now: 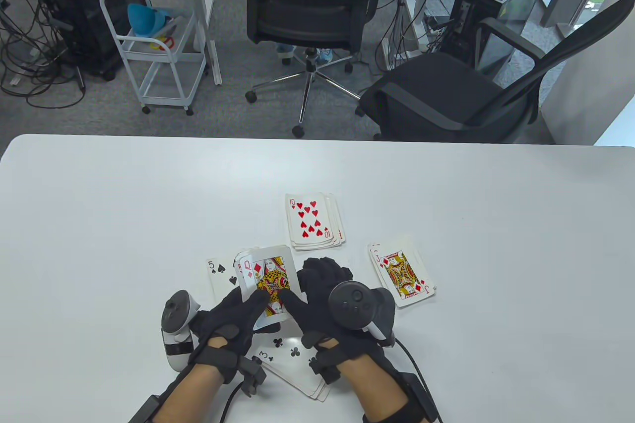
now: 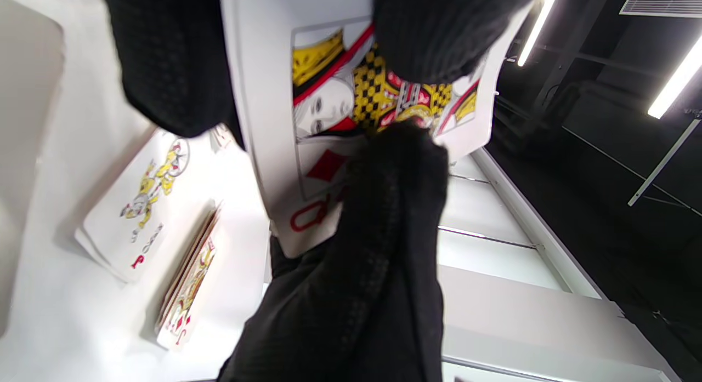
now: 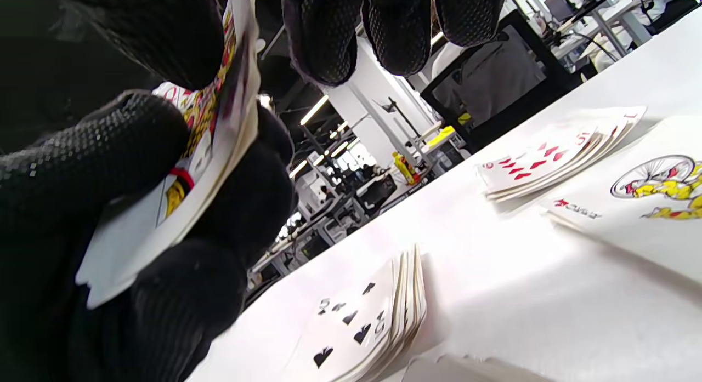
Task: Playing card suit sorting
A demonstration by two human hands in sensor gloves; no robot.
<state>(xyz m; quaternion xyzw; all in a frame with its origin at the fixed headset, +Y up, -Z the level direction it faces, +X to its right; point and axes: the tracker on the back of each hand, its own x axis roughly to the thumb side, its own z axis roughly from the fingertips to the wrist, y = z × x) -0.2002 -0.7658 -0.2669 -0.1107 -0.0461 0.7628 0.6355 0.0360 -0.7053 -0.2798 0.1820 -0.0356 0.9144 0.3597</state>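
Note:
My left hand [image 1: 248, 305] grips a small stack of cards just above the table, with the queen of diamonds [image 1: 268, 278] face up on top. The thumb and fingers of my right hand [image 1: 296, 300] pinch that queen [image 3: 204, 152] at its near edge; the card also fills the left wrist view [image 2: 334, 119]. Face-up piles lie around the hands: hearts topped by a ten [image 1: 310, 222], diamonds topped by a jack [image 1: 403, 276], spades topped by a five [image 1: 219, 275], and clubs topped by a three [image 1: 292, 358], partly under my wrists.
A joker [image 3: 647, 195] lies flat on the white table [image 1: 99, 224] under my right hand, hidden in the table view. The hearts pile [image 3: 548, 160] and spades pile [image 3: 362, 321] are fanned unevenly. Office chairs [image 1: 307, 11] and a cart [image 1: 158, 46] stand beyond the far edge.

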